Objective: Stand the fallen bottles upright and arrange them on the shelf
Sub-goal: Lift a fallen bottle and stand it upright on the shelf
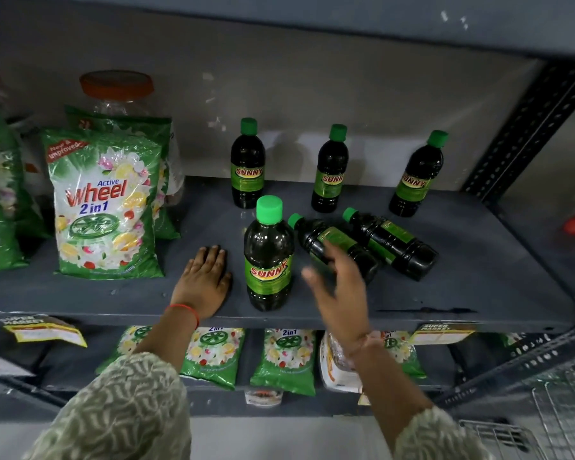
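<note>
on the grey shelf [478, 277] four dark sunny bottles stand upright: three along the back wall [247, 164] [330, 171] [417, 175] and a front bottle [269, 257] near the edge, while two fallen bottles [332, 244] [392, 244] lie side by side just right of it, green caps pointing back-left. the left hand [204, 280] rests flat on the shelf, fingers extended and holding nothing, just left of the front bottle. the right hand [341, 293] (motion-blurred) hovers over the nearer fallen bottle with fingers spread, gripping nothing; contact cannot be told.
</note>
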`<state>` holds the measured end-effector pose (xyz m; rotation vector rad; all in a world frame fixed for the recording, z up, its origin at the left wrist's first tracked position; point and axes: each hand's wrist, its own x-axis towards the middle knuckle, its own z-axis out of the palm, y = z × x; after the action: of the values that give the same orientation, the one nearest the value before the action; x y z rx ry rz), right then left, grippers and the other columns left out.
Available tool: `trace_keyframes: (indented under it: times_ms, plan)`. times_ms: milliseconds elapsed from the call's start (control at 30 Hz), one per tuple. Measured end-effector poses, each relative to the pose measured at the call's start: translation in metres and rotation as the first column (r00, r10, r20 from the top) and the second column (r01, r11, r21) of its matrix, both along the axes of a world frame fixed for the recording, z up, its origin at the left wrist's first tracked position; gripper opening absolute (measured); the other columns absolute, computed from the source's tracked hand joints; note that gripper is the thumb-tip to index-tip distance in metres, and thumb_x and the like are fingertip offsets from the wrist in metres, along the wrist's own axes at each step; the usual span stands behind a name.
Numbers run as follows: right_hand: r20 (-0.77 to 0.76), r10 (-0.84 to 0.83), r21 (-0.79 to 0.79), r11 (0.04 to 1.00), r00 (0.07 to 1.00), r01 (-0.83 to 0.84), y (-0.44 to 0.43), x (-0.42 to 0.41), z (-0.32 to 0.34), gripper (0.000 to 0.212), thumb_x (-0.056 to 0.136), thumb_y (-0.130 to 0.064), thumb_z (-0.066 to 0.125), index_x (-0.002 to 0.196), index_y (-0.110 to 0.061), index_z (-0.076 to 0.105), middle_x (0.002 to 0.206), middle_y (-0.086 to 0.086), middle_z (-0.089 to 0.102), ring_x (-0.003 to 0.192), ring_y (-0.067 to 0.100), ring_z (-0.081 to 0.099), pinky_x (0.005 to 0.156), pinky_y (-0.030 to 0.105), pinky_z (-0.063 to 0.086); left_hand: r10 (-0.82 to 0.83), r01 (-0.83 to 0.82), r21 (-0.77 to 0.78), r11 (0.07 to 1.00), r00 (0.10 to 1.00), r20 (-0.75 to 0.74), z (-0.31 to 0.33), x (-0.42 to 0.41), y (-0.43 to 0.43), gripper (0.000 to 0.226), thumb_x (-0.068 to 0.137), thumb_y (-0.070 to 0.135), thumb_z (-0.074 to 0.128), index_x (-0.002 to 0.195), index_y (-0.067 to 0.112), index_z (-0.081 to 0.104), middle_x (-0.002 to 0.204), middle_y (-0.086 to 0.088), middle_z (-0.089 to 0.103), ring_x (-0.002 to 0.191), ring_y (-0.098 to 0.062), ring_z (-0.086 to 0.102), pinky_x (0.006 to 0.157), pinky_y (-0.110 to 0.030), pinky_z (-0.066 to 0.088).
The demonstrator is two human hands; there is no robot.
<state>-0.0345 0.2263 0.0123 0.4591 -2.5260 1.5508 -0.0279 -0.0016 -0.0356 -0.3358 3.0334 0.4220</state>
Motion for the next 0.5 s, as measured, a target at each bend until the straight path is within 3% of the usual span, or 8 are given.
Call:
trace_keyframes:
  times_ms: [67, 133, 200, 267, 400, 500]
  plan:
    - [-0.175, -0.099, 0.368, 0.916, 0.980, 0.158, 0.015, -0.039, 0.025, 0.066, 0.079, -0.053, 0.059, 0.129, -0.012, 0.046, 0.140, 0.011, 0.045, 0.128, 0.029, 0.039, 0.107, 0.037, 0.033, 0.008, -0.008, -0.008, 1.000, 1.000, -0.022, -0.001, -0.001, 0.006, 0.056, 0.095, 0.036, 0.017, 0.145, 0.012, 0.008, 0.158, -0.006, 0.005, 0.146, -0.024, 0.000, 0.119, -0.039, 0.004]
    - [0.003, -0.090, 0.694, 0.717, 0.996, 0.063, 0.021, -0.082, 0.044, 0.082, 0.067, -0.067, 0.060, 0.125, -0.011, 0.045, 0.132, 0.012, 0.052, 0.121, 0.033, 0.046, 0.103, 0.040, 0.038, 0.036, -0.036, 0.002, 0.999, 0.999, -0.023, -0.002, -0.001, 0.007, 0.056, 0.096, 0.035, 0.020, 0.145, 0.012, 0.007, 0.158, -0.006, 0.003, 0.146, -0.024, 0.000, 0.120, -0.038, 0.004]
    - [0.302, -0.082, 0.785, 0.586, 0.950, -0.199, 0.021, -0.108, 0.047, 0.092, 0.056, -0.070, 0.067, 0.122, -0.012, 0.044, 0.124, 0.010, 0.058, 0.112, 0.031, 0.054, 0.097, 0.039, 0.043, 0.052, -0.052, 0.004, 0.999, 0.998, -0.028, -0.003, -0.002, 0.007, 0.056, 0.096, 0.034, 0.022, 0.145, 0.012, 0.006, 0.158, -0.007, 0.002, 0.146, -0.023, 0.000, 0.120, -0.038, 0.004]
    - [0.409, -0.078, 0.791, 0.528, 0.909, -0.310, 0.019, -0.114, 0.036, 0.095, 0.051, -0.066, 0.073, 0.123, -0.012, 0.043, 0.121, 0.008, 0.060, 0.109, 0.029, 0.056, 0.095, 0.037, 0.045, 0.058, -0.058, -0.003, 0.998, 0.998, -0.038, -0.004, -0.003, 0.007, 0.056, 0.096, 0.034, 0.023, 0.145, 0.012, 0.007, 0.158, -0.008, 0.002, 0.146, -0.024, 0.000, 0.120, -0.039, 0.005]
    - [0.248, -0.129, 0.773, 0.624, 0.960, -0.116, 0.018, -0.117, 0.013, 0.083, 0.051, -0.060, 0.074, 0.115, -0.012, 0.048, 0.113, 0.008, 0.063, 0.102, 0.029, 0.059, 0.083, 0.033, 0.047, 0.061, -0.061, -0.014, 0.998, 0.998, -0.031, -0.006, -0.003, 0.007, 0.057, 0.096, 0.035, 0.022, 0.145, 0.012, 0.006, 0.158, -0.007, 0.001, 0.146, -0.023, 0.000, 0.120, -0.038, 0.005]
    - [0.111, -0.253, 0.613, 0.779, 0.961, 0.134, 0.010, -0.113, 0.008, 0.080, 0.054, -0.056, 0.075, 0.109, -0.007, 0.045, 0.108, 0.015, 0.064, 0.101, 0.034, 0.060, 0.081, 0.036, 0.047, 0.064, -0.064, -0.019, 0.998, 0.998, -0.028, -0.006, -0.005, 0.006, 0.057, 0.096, 0.035, 0.022, 0.145, 0.013, 0.004, 0.158, -0.007, 0.001, 0.146, -0.023, -0.001, 0.120, -0.037, 0.004]
